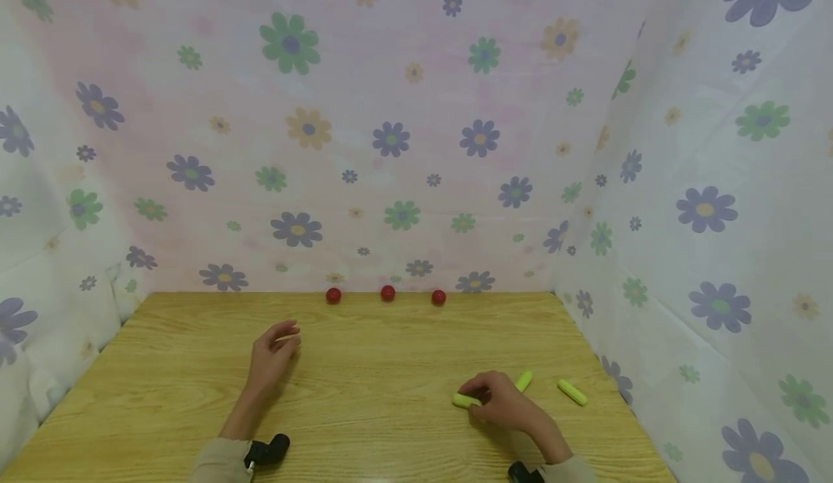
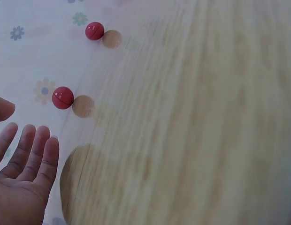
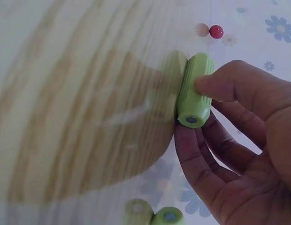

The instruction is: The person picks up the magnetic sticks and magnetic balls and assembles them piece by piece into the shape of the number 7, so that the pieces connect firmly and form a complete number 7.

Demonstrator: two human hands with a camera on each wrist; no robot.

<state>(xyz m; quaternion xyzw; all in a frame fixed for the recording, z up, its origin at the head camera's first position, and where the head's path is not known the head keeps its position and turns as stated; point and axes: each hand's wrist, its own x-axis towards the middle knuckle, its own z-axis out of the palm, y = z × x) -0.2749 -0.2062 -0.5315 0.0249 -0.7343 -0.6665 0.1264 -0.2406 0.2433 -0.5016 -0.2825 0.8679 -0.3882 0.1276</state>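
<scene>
Between its thumb and fingers my right hand (image 1: 501, 400) pinches a short, ridged green rod (image 3: 190, 101), close over the glossy tabletop. A small grey disc shows in the rod's near end in the right wrist view. Just beyond this hand lies a second green rod (image 1: 523, 381), partly covered by it in the head view. The third green rod (image 1: 573, 392) rests farther right. My left hand (image 1: 272, 353) hovers over the left part of the table with nothing in it. Its fingers (image 2: 26, 152) are loosely extended, palm turned inward.
Along the back edge of the wood-grain table (image 1: 364, 382) sit three red balls: a left ball (image 1: 333, 296), a middle ball (image 1: 387, 293) and a right ball (image 1: 439, 297). Flower-patterned cloth (image 1: 390, 92) hangs behind the table and at both sides.
</scene>
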